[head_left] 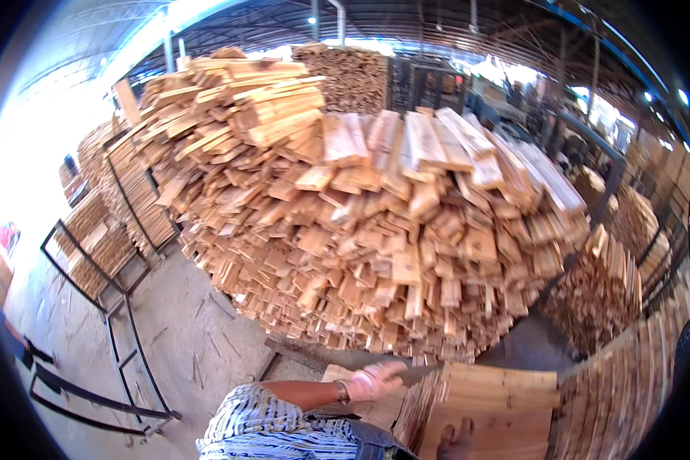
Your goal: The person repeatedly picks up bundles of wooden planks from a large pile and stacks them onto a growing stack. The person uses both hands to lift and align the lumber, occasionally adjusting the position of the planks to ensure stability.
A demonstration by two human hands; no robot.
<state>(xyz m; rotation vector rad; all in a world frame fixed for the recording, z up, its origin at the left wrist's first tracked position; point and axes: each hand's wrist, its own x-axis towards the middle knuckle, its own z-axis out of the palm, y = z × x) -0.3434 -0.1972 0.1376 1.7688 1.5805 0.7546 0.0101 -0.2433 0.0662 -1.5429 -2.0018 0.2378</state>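
My left hand (373, 381), in a pale glove with a watch at the wrist, reaches right from a striped sleeve (272, 425). It is closed on a thin dark flat strip (420, 374) that points right over a stack of flat wooden boards (498, 406). A dark hand-like shape, apparently my right hand (456, 441), lies on the top board at the lower edge; its fingers are hard to make out. Just behind both hands rises a huge heap of short wooden planks (360, 222).
Black metal racks (123, 337) stand on the concrete floor at the left, some filled with planks. More stacked wood fills racks at the right (606, 291) and upright boards line the lower right (629, 391). A roofed shed with machinery lies behind.
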